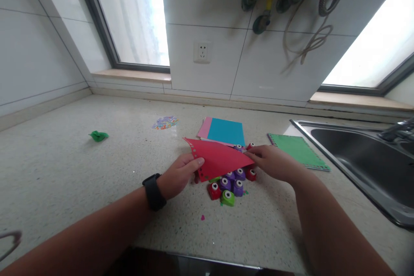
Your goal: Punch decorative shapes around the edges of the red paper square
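Observation:
A red sheet of paper (220, 159) with small punched holes along its left edge is held above the counter, its right side curved. My left hand (181, 174) pinches that holed edge, thumb on top. My right hand (270, 159) is at the sheet's right corner with fingers together; its fingertips are partly hidden, and the corner meets them. Under and in front of the paper stand several small craft punches, among them a purple punch (238, 188), a red punch (214, 191) and a green punch (228, 198). The sheet covers some of them.
Behind the sheet lie blue paper (226, 131) and pink paper (205, 128). Green punched sheets (299, 152) lie right, beside the sink (355, 151). Colourful paper bits (165, 122) and a crumpled green item (98, 136) are at left. A pink scrap (202, 217) lies near the front edge.

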`<state>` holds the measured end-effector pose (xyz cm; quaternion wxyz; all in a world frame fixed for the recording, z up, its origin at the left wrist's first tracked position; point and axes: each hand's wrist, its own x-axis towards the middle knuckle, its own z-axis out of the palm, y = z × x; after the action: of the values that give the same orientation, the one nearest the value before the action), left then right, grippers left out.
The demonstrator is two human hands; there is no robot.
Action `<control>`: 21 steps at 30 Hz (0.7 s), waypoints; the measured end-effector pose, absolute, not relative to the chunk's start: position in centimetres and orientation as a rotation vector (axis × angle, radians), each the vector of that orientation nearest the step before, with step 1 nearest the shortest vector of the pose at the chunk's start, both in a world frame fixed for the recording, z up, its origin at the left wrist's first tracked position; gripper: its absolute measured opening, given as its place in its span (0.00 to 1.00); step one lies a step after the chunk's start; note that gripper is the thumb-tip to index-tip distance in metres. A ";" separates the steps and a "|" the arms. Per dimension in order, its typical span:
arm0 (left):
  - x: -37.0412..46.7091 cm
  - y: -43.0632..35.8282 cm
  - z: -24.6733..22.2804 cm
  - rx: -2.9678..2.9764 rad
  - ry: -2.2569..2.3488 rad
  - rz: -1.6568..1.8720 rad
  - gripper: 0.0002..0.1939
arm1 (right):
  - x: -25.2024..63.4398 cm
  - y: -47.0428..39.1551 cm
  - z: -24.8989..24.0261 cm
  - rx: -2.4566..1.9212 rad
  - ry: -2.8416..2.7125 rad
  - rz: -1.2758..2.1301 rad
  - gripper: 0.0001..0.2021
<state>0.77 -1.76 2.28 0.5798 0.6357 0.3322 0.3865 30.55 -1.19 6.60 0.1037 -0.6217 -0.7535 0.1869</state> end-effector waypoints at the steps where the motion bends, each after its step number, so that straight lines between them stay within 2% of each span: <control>1: 0.7 -1.8 2.3 1.470 0.753 0.907 0.21 | 30.3 -1.3 6.7 -1.799 -2.151 0.598 0.24; 5: 0.5 -1.7 2.3 1.455 0.637 0.887 0.18 | 29.1 -2.0 6.7 -1.555 -1.844 1.007 0.33; 7: 0.4 -1.7 2.3 1.467 0.590 0.854 0.16 | 28.4 -2.3 6.3 -1.429 -1.696 1.215 0.31; 9: 0.3 -1.7 2.4 1.500 0.566 0.834 0.16 | 27.8 -2.5 6.0 -1.302 -1.580 1.347 0.25; 10: 0.2 -1.7 2.5 1.525 0.564 0.836 0.16 | 27.6 -2.4 5.8 -1.197 -1.538 1.352 0.21; 14: 0.4 -1.3 2.5 1.605 0.677 0.871 0.19 | 27.2 -1.8 5.3 -0.951 -1.409 1.332 0.19; 17: 0.5 -0.6 1.7 1.575 0.853 0.830 0.25 | 27.4 -1.4 4.9 -0.962 -1.421 1.285 0.17; 21: 0.6 0.3 0.4 1.599 0.913 0.837 0.24 | 27.6 -1.0 4.4 -1.021 -1.438 1.261 0.16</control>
<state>0.63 0.26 0.37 0.5307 0.6701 0.3826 0.3507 27.61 -1.02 4.44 0.4677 -0.4163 -0.5862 0.5141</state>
